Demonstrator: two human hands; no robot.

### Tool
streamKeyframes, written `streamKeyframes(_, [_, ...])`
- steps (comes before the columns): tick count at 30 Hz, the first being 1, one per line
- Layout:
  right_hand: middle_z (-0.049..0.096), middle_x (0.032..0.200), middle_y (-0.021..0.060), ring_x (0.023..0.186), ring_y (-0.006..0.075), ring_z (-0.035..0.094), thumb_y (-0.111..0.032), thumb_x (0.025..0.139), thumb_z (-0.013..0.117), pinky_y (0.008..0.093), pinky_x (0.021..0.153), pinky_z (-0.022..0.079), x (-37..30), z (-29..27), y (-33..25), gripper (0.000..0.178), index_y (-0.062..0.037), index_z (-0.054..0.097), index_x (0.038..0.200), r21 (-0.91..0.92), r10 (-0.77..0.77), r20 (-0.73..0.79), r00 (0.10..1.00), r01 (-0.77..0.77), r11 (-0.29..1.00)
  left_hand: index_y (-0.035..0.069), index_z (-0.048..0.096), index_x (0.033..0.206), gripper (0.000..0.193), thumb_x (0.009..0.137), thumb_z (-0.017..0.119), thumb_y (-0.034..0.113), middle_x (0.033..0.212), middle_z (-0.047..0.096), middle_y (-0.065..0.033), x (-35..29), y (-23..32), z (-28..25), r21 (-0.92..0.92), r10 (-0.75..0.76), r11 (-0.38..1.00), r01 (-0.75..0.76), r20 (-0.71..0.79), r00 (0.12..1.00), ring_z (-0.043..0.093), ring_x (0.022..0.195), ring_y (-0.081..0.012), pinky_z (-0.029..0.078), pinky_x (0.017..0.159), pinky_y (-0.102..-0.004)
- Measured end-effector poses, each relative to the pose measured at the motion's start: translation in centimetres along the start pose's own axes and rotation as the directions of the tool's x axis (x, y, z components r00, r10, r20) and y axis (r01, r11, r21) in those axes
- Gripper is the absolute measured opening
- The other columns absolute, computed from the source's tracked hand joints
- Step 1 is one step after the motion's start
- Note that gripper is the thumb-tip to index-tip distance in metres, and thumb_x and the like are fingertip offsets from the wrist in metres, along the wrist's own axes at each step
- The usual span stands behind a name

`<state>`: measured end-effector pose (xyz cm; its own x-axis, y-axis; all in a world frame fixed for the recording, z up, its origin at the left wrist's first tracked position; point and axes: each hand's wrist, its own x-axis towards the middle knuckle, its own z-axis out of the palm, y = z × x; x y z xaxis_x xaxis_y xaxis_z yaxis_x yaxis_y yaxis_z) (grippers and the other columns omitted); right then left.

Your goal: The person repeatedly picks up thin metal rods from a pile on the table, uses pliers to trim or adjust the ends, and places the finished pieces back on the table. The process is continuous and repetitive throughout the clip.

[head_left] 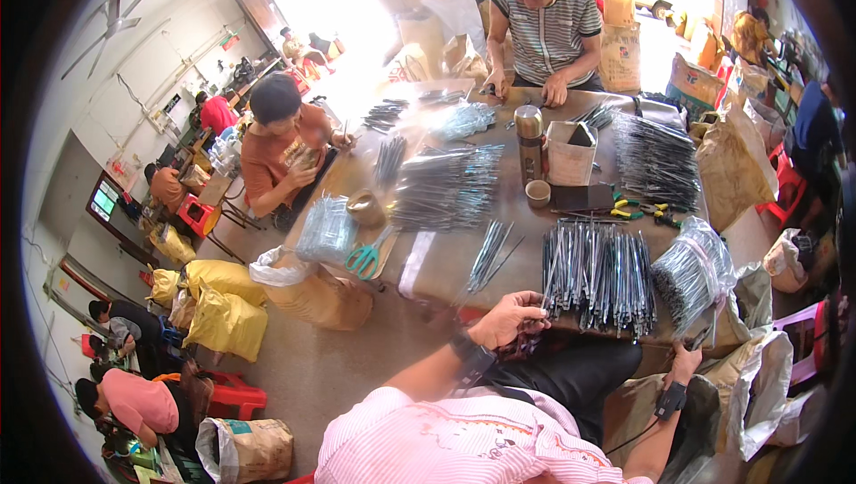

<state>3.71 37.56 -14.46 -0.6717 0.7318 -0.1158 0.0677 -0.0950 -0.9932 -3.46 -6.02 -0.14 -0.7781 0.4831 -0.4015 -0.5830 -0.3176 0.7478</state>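
My left hand [510, 319] is closed in a pinch at the table's front edge, by the left side of a wide pile of thin dark metal rods [599, 277]. Whatever it pinches is too small to make out. Lower right, beside the table corner, my right hand [685, 361] is wrapped round a small dark tool [699, 338], whose exact kind is unclear. Just above it lies a bundle of rods [694, 272] in clear plastic. A smaller group of rods [491, 257] lies on the brown table [437, 292], left of the wide pile.
Farther back are more rod piles [448, 185], a steel flask [530, 141], a paper cup [538, 192], yellow-handled pliers [629, 209] and teal scissors [363, 258]. Two co-workers sit at the far and left sides. Open sacks [747, 386] crowd my right; another sack [316, 297] stands left.
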Motion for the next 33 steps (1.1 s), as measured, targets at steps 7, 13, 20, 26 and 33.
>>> streamKeyframes(7, [0.058,0.075,0.0035,0.051,0.0127,0.052,0.004,0.076,0.067,0.0272,0.045,0.044,-0.5,0.3,-1.1,0.026,-0.002,0.054,0.098,-0.006,-0.02,-0.043,0.999,0.02,1.0,-0.001,0.056,0.109,0.024,0.086,0.06,0.001,0.091,0.062,-0.0076,0.8,-0.3,0.3,-0.01,0.009,1.0,-0.009,0.011,1.0,0.063,0.078,-0.0138,0.053,0.072,-0.0244])
streamKeyframes(13, [0.058,0.081,0.0033,0.06,0.014,0.053,0.0,0.076,0.069,0.0288,0.055,0.045,0.7,-0.6,0.0,0.026,-0.0001,0.055,0.098,-0.14,-0.114,-0.061,0.992,0.104,0.985,-0.002,0.057,0.109,0.024,0.085,0.06,0.001,0.091,0.062,-0.0079,0.8,-0.3,0.0,0.001,0.007,1.0,-0.007,0.003,1.0,0.063,0.078,-0.0144,0.053,0.073,-0.0258])
streamKeyframes(20, [0.058,0.084,0.0042,0.075,0.0155,0.053,-0.007,0.078,0.071,0.0301,0.071,0.045,0.9,-1.5,0.8,0.028,0.0033,0.056,0.098,-0.314,-0.18,-0.099,0.979,0.141,0.939,-0.003,0.056,0.109,0.024,0.085,0.059,0.0,0.089,0.062,-0.0075,0.7,-0.3,-0.2,-0.014,0.008,1.0,-0.008,-0.011,1.0,0.063,0.076,-0.0142,0.053,0.072,-0.0256])
streamKeyframes(26, [0.057,0.082,0.0047,0.07,0.0167,0.052,-0.01,0.079,0.072,0.0311,0.067,0.046,-0.1,-1.1,-0.8,0.032,0.0041,0.054,0.101,-0.276,-0.149,-0.089,0.985,0.12,0.954,-0.002,0.057,0.109,0.023,0.086,0.058,-0.001,0.089,0.062,-0.0079,0.8,-0.3,-0.1,-0.027,-0.003,1.0,0.002,-0.026,1.0,0.063,0.075,-0.0147,0.053,0.072,-0.0256])
streamKeyframes(33, [0.054,0.078,0.0044,0.067,0.0154,0.051,-0.009,0.08,0.07,0.0305,0.063,0.044,-0.4,-0.8,-1.2,0.027,0.0034,0.052,0.097,-0.297,-0.215,-0.112,0.97,0.174,0.939,-0.002,0.057,0.109,0.024,0.086,0.059,0.0,0.089,0.062,-0.008,1.0,-0.2,-0.4,0.008,0.0,1.0,0.0,-0.002,1.0,0.063,0.076,-0.0155,0.054,0.072,-0.0269])
